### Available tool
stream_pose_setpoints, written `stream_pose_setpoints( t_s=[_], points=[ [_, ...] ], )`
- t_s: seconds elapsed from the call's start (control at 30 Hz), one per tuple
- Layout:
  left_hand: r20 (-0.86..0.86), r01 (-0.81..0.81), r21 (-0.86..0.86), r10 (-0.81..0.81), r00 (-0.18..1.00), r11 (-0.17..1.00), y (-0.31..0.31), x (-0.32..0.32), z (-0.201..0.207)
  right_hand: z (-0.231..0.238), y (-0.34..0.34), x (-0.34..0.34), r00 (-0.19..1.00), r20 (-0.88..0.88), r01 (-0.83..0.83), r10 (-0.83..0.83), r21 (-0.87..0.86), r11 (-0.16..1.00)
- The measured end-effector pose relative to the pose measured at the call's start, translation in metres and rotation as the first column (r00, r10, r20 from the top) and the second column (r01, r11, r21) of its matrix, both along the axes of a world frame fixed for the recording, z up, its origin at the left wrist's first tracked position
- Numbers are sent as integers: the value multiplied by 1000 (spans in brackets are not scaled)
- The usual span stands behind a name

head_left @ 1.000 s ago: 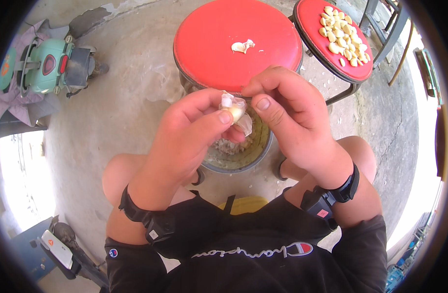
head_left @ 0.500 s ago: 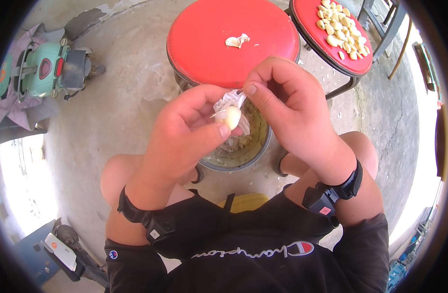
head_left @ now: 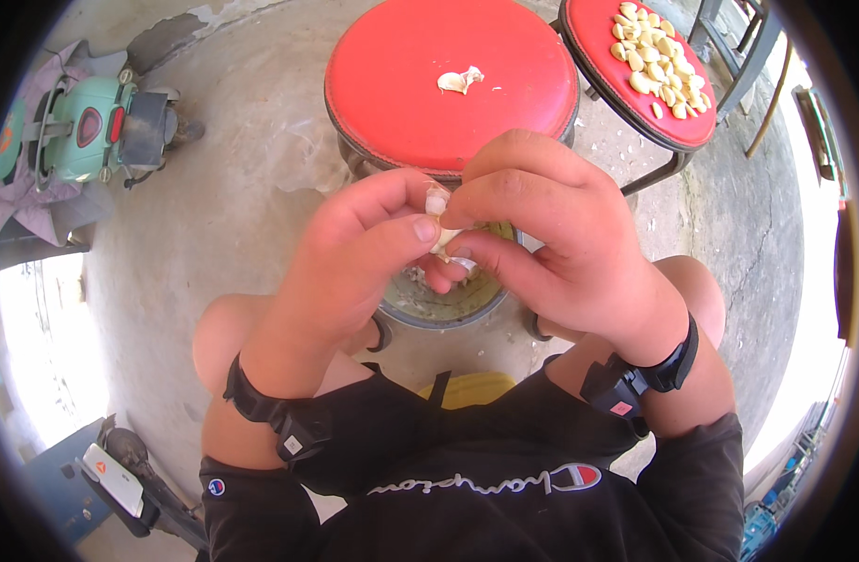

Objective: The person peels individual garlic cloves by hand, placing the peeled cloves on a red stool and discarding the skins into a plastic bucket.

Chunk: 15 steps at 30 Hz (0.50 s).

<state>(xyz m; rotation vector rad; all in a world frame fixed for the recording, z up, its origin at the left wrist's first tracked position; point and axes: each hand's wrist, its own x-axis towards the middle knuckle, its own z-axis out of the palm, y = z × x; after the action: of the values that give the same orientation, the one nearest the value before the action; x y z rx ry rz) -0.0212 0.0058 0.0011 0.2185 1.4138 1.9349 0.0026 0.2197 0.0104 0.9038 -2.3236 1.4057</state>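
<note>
A pale garlic clove (head_left: 444,242), with bits of papery skin about it, is pinched between the thumb and fingers of my left hand (head_left: 340,258). From the other side, my right hand (head_left: 574,239) closes its thumb and forefinger on the same clove; the fingertips hide much of it. Both hands are over a round basin (head_left: 448,321) on the floor, which holds loose garlic skins and is partly covered by the hands. Beyond them, an unpeeled garlic piece (head_left: 455,81) lies on a red round stool (head_left: 420,122).
A second red stool (head_left: 588,33) at the far right bears a heap of peeled garlic cloves (head_left: 659,61). Skin scraps lie on the concrete floor around its legs. On the left stands a mint-green scooter (head_left: 88,131). My knees flank the basin.
My right hand has come down and left from the pulled-out skin to the clove, and its fingers now cover part of it. My left hand keeps its hold.
</note>
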Motion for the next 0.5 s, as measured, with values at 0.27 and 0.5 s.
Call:
stream_pose_setpoints(
  t_s=[0.27,0.5],
  points=[
    [1,-93,80,93,996,992,5,7,0,-7,-12,7,992,-35,114,-119,-119,986],
    [108,-113,169,95,990,979,6,3,-7,-11,-17,0,988,-66,133,-143,-139,981]
  ],
)
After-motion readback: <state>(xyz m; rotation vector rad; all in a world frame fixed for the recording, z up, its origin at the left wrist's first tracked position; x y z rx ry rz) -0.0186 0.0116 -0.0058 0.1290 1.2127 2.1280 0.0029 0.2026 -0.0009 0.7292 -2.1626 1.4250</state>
